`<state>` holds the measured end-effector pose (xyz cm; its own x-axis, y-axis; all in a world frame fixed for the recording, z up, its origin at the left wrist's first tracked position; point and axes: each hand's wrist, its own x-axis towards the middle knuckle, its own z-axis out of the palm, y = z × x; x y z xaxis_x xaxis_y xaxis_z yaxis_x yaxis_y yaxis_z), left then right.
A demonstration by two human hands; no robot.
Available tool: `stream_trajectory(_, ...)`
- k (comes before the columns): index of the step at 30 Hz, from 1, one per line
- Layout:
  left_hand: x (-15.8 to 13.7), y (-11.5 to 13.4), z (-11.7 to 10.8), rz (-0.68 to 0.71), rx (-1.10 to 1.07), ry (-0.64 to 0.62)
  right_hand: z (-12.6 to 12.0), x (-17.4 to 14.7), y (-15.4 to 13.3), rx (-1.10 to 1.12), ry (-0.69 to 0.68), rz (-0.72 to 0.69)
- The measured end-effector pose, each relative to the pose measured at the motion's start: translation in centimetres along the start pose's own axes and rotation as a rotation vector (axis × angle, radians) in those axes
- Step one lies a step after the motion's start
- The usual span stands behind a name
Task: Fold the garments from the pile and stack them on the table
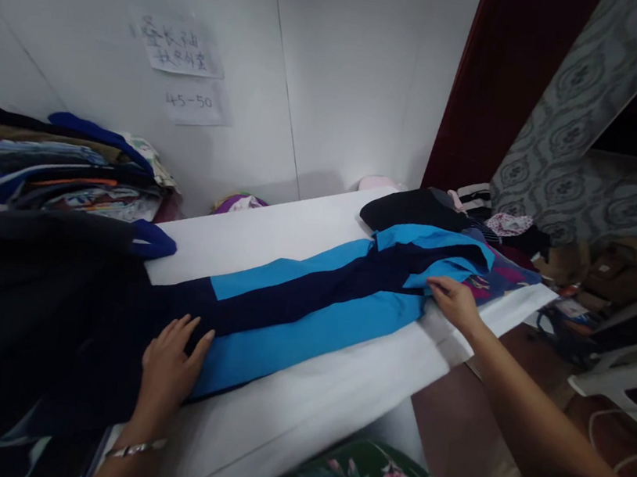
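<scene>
A bright blue and navy jacket (309, 304) lies stretched lengthwise across the white table (282, 415). My left hand (174, 360) rests on its left end with the fingers spread, over the border of navy and blue cloth. At the other end, my right hand (455, 299) pinches a blue edge of the jacket between thumb and fingers. Around that right end the cloth is bunched and partly turned over. Dark clothing (19, 299) is heaped to the left, close to my left hand.
Folded clothes (73, 165) are stacked at the back left by the wall. More garments, one of them black (411, 210), lie at the table's far right end. Handwritten papers (183, 46) hang on the wall. A white plastic stool (625, 376) and cardboard boxes (617, 261) are on the right.
</scene>
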<state>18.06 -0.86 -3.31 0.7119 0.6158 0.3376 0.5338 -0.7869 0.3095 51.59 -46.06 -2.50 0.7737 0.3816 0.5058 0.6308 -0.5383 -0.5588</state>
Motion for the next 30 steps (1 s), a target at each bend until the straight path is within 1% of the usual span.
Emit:
stream_trajectory(1,-0.2,0.7,-0.3,0.051,-0.04,0.038,-0.4,-0.7,0.5,0.003,0.007,0.019)
stream_trajectory(3,-0.7,2.4,-0.5,0.167,-0.114,0.049,-0.6,-1.7,0.8,0.007,-0.01,0.028)
stream_trajectory(6,-1.8,4.7,0.1,0.33,-0.172,-0.033,0.2,-2.6,0.5,0.008,-0.081,0.013)
stream_trajectory(9,-2.5,5.6,1.3,0.435,-0.172,-0.104,1.3,-2.6,0.2,0.007,-0.132,0.019)
stream_trajectory(12,-2.8,5.3,2.0,0.448,-0.148,-0.159,2.0,-2.2,0.3,-0.009,-0.165,0.034)
stream_trajectory(14,-2.9,5.0,1.9,0.43,-0.133,-0.202,2.2,-1.8,0.4,-0.03,-0.18,0.038)
stream_trajectory(18,-3.0,5.1,1.2,0.414,-0.092,-0.267,2.5,-1.4,0.3,-0.086,-0.131,0.024)
stream_trajectory(20,-3.0,5.3,1.1,0.424,-0.069,-0.28,2.7,-1.4,0.2,-0.161,-0.137,0.015)
stream_trajectory(25,-3.1,5.4,1.5,0.412,-0.034,-0.245,2.5,-1.6,-0.7,-0.396,-0.234,0.027)
stream_trajectory(27,-3.1,5.4,1.7,0.407,-0.031,-0.232,2.2,-1.8,-1.7,-0.46,-0.208,0.01)
stream_trajectory(30,-3.2,5.3,1.9,0.405,-0.046,-0.227,2.1,-2.1,-4.1,-0.449,-0.083,-0.089)
